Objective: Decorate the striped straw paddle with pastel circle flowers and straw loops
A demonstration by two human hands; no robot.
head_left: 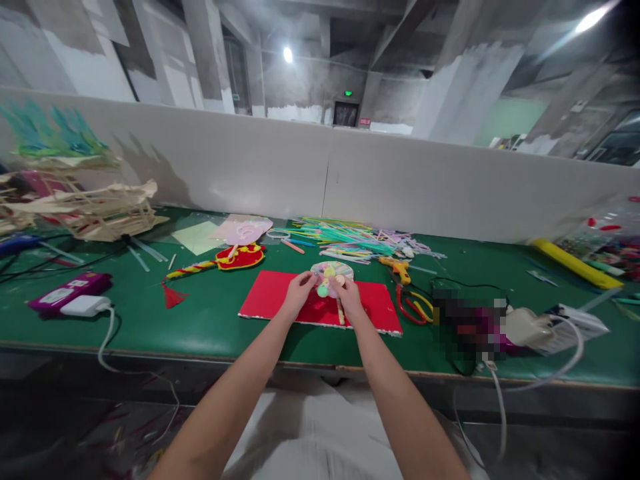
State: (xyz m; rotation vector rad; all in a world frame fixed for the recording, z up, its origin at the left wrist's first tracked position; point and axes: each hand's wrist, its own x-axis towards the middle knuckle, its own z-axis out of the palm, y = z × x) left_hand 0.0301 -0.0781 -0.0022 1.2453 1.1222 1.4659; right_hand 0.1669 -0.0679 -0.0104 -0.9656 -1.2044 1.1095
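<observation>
A small pastel fan-shaped craft piece (345, 269) with a patterned stick handle is above the red board (265, 293). Round yellow, green and pink pieces cluster like a flower on its face. My left hand (300, 292) is closed at the fan's left edge, fingertips pinched by the flower. From the right, my right hand (350, 300) grips the fan near the flower with thumb and fingers, just above the handle. My fingers cover part of the fan, and whether a small loose piece is between them cannot be made out.
Left of the board lie a red-and-yellow fan (241, 258) with a tassel and a purple power strip (75, 293). Behind are colourful sticks (340, 235). To the right are an orange glue gun (397, 268), red-and-yellow-handled pliers (415, 307) and cables. A white partition (400, 180) borders the back.
</observation>
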